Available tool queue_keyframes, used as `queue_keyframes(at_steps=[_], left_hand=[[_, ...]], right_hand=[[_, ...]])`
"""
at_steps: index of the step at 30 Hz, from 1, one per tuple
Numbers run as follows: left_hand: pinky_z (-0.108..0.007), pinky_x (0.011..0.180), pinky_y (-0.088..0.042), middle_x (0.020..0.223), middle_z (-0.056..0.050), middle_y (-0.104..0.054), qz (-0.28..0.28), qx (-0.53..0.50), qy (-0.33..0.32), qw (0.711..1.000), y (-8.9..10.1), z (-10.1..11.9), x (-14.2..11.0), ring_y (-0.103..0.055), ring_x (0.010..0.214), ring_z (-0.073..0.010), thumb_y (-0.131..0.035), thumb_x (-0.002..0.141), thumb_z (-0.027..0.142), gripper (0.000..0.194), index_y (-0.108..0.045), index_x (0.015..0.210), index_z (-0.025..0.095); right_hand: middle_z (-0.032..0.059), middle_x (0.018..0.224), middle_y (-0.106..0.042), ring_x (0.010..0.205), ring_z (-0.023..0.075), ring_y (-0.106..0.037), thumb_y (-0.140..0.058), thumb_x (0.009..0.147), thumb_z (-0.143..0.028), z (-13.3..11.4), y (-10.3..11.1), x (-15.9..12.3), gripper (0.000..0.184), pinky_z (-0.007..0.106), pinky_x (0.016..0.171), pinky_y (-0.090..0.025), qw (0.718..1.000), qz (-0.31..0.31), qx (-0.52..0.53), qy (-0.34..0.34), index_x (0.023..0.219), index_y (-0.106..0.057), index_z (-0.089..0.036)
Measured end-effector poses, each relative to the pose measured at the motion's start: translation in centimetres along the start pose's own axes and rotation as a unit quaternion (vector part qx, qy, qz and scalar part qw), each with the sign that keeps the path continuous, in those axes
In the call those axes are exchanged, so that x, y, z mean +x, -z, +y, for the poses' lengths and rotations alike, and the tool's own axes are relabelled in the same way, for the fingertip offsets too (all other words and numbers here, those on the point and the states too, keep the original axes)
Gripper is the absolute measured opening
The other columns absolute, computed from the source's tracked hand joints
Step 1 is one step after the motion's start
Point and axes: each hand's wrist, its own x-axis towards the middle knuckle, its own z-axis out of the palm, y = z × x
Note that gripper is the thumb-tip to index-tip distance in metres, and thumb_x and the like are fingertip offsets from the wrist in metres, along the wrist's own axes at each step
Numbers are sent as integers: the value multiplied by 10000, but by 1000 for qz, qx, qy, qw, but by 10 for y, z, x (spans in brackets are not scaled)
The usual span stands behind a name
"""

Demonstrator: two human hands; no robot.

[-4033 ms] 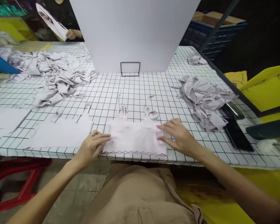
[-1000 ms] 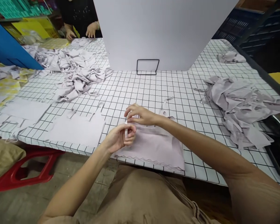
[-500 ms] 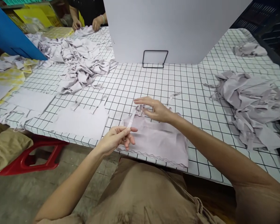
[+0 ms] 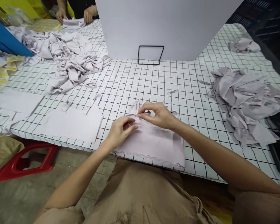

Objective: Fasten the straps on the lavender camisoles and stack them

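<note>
A pale lilac camisole (image 4: 151,146) with thin straps lies flat before me at the table's front edge, its wavy hem towards me. At its top edge my right hand (image 4: 157,115) pinches the base of a strap (image 4: 136,105), fingertips and thumb together. My left hand (image 4: 121,130) rests over the camisole's upper left corner, thumb and fingers curved and apart, with nothing visible between them. Another strap (image 4: 170,95) lies loose beyond my right hand.
Flat camisoles (image 4: 72,124) lie to the left. Crumpled garments are heaped at the back left (image 4: 72,67) and right (image 4: 249,99). A white board (image 4: 168,28) with a wire stand (image 4: 150,63) rises ahead. Across the table a co-worker's hands (image 4: 90,14) hold cloth. A red stool (image 4: 35,163) stands lower left.
My left hand has let go of the strap it held stretched and moved up to the camisole's top edge. My right hand has closed into a pinch there. The view has shifted slightly.
</note>
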Motion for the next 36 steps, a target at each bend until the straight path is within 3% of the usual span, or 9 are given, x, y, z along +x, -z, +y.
queue_keyframes(at_steps=[3,6,14,25,36], left_hand=[[-397,911,-417,962,-59,-671,1,143,-46,989,-13,-13,-1,-565,964,-253,-810,774,254,241,-694,981,207],[-410,925,-382,1013,-63,-621,9,203,-42,978,-18,-18,-2,-528,1015,-266,-821,763,228,233,-675,943,198],[-386,866,-288,819,-5,-670,-9,199,-39,979,-21,-19,1,-533,900,-230,-792,818,259,81,-722,840,227],[-378,869,-297,777,19,-655,10,219,-86,972,-24,-24,-2,-545,873,-193,-748,857,206,35,-732,827,212],[-392,894,-310,766,15,-649,7,224,-79,971,-25,-23,-1,-545,877,-200,-752,854,216,32,-737,826,222]], right_hand=[[25,826,-728,807,177,-637,-679,869,-238,10,2,-11,71,355,754,-513,999,-8,5,-34,843,-743,-222],[19,759,-701,848,202,-590,-663,880,-220,20,-3,-20,85,400,812,-476,999,-23,-33,-13,836,-734,-234],[17,824,-684,944,225,-532,-630,908,-173,30,-18,-30,93,464,926,-360,995,-29,-92,6,842,-662,-229],[31,821,-662,994,238,-498,-603,947,-212,27,-26,-34,95,460,925,-356,997,-35,-74,10,866,-650,-226],[36,834,-667,968,232,-511,-616,935,-185,32,-31,-36,88,472,940,-352,997,2,-68,19,860,-650,-214]])
